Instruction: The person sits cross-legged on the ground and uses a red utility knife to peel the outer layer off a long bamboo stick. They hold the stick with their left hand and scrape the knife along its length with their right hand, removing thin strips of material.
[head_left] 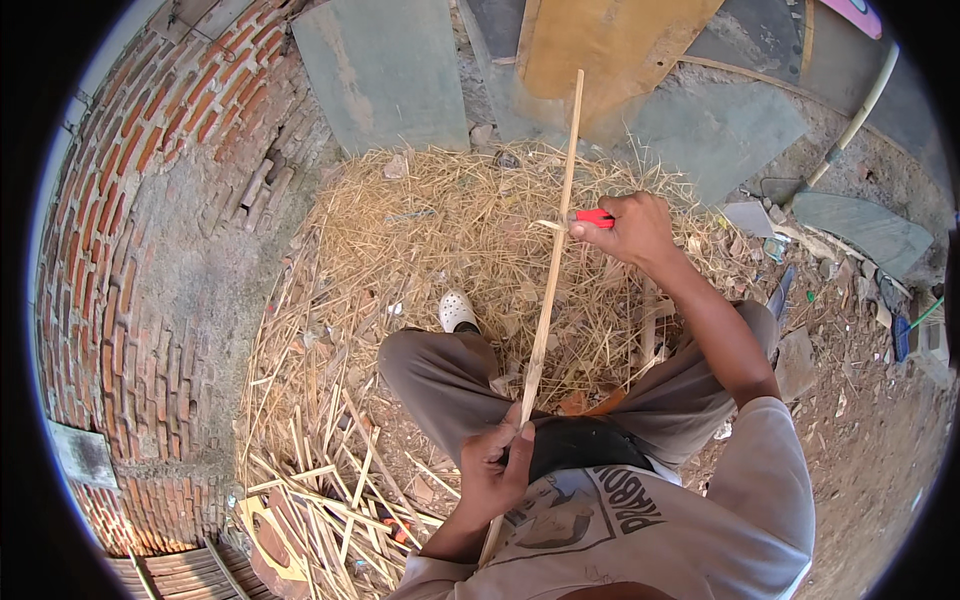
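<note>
A long, thin strip of pale wood or bamboo (552, 290) slants up from beside my body, its far end beyond my knees. Near my lap my left hand (497, 462) is closed around its lower part. Farther up, my right hand (630, 228) grips a red-handled cutter knife (594, 217) against the strip's right side. Most of the blade is hidden behind the strip and fingers. A small curled shaving (546, 225) sticks out on the strip's left side, level with the knife.
Straw-like shavings (430, 215) cover the ground ahead of me. Cut strips (340, 500) lie heaped at my lower left, near a brick wall (130, 330). Grey sheets (385, 80) and a tan board (590, 50) stand at the back. Rubble (840, 262) lies on the right.
</note>
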